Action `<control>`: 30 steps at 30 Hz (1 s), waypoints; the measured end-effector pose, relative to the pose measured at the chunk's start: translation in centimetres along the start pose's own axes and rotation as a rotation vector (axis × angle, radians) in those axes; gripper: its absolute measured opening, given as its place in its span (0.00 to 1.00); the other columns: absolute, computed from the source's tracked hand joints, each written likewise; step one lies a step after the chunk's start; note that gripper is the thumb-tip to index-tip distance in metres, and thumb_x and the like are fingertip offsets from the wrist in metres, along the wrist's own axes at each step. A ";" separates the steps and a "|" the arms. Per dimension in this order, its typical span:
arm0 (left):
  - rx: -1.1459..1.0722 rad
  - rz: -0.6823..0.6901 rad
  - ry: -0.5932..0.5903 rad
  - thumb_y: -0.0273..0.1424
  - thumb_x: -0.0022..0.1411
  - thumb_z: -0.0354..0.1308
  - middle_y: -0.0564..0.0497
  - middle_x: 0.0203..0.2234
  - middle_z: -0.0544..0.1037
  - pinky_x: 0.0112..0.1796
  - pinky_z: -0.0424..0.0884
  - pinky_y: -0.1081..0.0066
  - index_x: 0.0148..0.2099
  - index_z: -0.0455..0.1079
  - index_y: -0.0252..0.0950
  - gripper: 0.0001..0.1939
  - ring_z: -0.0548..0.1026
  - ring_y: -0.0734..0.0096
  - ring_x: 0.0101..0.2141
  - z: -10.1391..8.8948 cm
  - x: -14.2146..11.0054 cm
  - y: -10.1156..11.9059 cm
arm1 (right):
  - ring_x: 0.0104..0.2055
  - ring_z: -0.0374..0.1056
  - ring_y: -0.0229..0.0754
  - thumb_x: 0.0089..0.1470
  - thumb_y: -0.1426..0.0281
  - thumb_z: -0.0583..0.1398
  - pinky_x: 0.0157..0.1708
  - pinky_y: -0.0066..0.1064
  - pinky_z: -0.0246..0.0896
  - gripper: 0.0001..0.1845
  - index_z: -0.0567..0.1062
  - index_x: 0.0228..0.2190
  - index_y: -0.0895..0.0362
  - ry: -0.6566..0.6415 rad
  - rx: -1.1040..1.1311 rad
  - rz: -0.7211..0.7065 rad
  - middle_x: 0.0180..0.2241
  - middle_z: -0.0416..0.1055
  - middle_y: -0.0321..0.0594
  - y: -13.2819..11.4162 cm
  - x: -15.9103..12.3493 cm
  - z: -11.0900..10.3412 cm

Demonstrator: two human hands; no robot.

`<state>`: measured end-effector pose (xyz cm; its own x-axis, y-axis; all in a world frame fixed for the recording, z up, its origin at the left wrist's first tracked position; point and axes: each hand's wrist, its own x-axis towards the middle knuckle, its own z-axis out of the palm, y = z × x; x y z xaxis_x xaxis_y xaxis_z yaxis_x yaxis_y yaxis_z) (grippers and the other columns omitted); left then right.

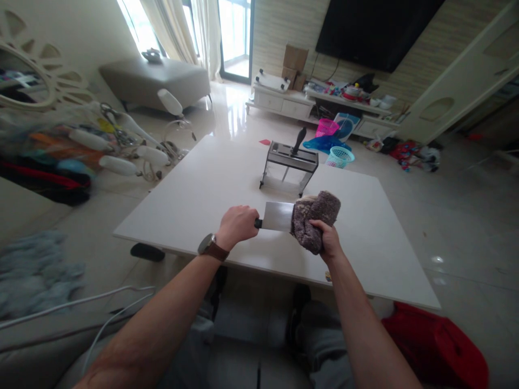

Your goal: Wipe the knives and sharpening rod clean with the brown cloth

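My left hand [238,224], with a watch on its wrist, is closed around the black handle of a cleaver [278,216]. The broad steel blade points right, above the table. In my right hand [330,240] is a bunched brown-grey cloth [314,219], wrapped over the far end of the blade. The cloth hides that end. Just beyond the blade stands a knife block [290,170] with clear sides and a dark top. One black-handled knife [299,141] sticks up from its top.
The white table [170,208] spans the space before me. A small red piece [265,142] lies near its far edge, and a small yellowish item [328,276] at its near edge. Beyond are a mint basket [339,156] and a pink basket [326,128]. A red item [438,346] sits at lower right.
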<state>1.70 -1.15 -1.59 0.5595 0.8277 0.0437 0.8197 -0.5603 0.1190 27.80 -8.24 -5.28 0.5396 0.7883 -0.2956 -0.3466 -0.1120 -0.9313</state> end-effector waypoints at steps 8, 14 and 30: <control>0.004 0.000 -0.003 0.29 0.55 0.54 0.38 0.30 0.83 0.31 0.71 0.62 0.34 0.83 0.36 0.14 0.82 0.50 0.34 0.0 0.0 0.0 | 0.35 0.77 0.45 0.31 0.69 0.73 0.35 0.33 0.75 0.20 0.83 0.33 0.58 0.000 0.004 0.003 0.33 0.83 0.37 -0.1 -0.2 0.1; -0.001 -0.005 -0.022 0.28 0.55 0.54 0.38 0.31 0.83 0.33 0.72 0.62 0.36 0.83 0.36 0.15 0.82 0.50 0.35 -0.2 -0.1 0.1 | 0.35 0.77 0.45 0.31 0.70 0.72 0.35 0.33 0.75 0.20 0.83 0.33 0.58 0.005 -0.002 -0.005 0.33 0.83 0.37 -0.1 -0.2 0.1; 0.002 -0.013 -0.029 0.29 0.55 0.54 0.37 0.31 0.83 0.32 0.72 0.62 0.35 0.83 0.36 0.15 0.82 0.50 0.34 -0.3 -0.1 0.2 | 0.35 0.78 0.46 0.32 0.69 0.72 0.36 0.34 0.76 0.20 0.83 0.34 0.58 0.000 -0.013 -0.008 0.33 0.83 0.36 0.1 0.0 0.0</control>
<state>1.81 -1.35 -1.25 0.5520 0.8337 0.0138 0.8272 -0.5496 0.1171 27.76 -8.27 -5.41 0.5421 0.7894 -0.2879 -0.3324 -0.1132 -0.9363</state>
